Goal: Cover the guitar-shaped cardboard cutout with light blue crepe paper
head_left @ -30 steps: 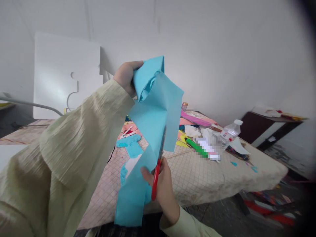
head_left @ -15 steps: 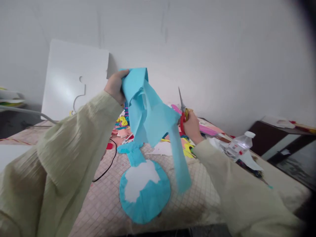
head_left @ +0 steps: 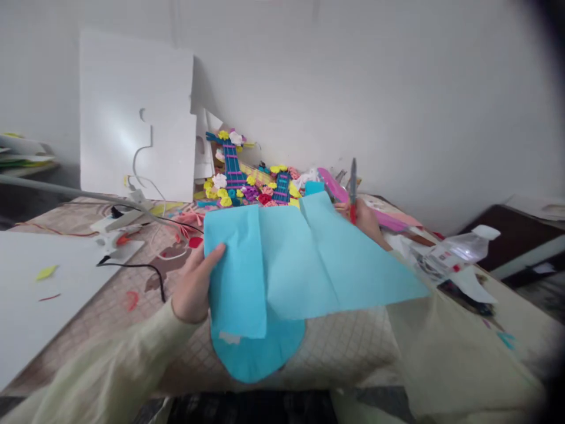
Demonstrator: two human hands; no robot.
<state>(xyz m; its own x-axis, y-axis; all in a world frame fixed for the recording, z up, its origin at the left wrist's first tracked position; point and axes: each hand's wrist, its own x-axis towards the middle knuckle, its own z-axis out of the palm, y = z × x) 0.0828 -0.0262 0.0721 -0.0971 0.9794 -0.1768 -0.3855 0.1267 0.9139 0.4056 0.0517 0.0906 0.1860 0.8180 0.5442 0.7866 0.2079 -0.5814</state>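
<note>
My left hand [head_left: 198, 282] grips the left end of a light blue sheet of crepe paper [head_left: 291, 259], thumb on top of its folded part. The sheet spreads to the right above the table, with a crease across it. Behind its upper edge, my right hand [head_left: 367, 219] is closed around red-handled scissors [head_left: 353, 191], blades pointing up. Whether its fingers also pinch the paper is hidden. Below the sheet lies a rounded shape covered in blue paper [head_left: 256, 356], with a small white patch showing; its upper part is covered.
Decorated blue guitar-like shapes [head_left: 233, 165] and paper flowers stand at the back. A white board [head_left: 136, 118] leans on the wall. Power strips [head_left: 115, 221] with cables and a white sheet [head_left: 26, 294] lie left. A plastic bottle [head_left: 463, 247] and a dark phone-like object [head_left: 463, 297] are at right.
The blue paper came down from high up and now lies spread flatter over the rounded shape. My left hand moved down with it. The scissors stayed in my right hand.
</note>
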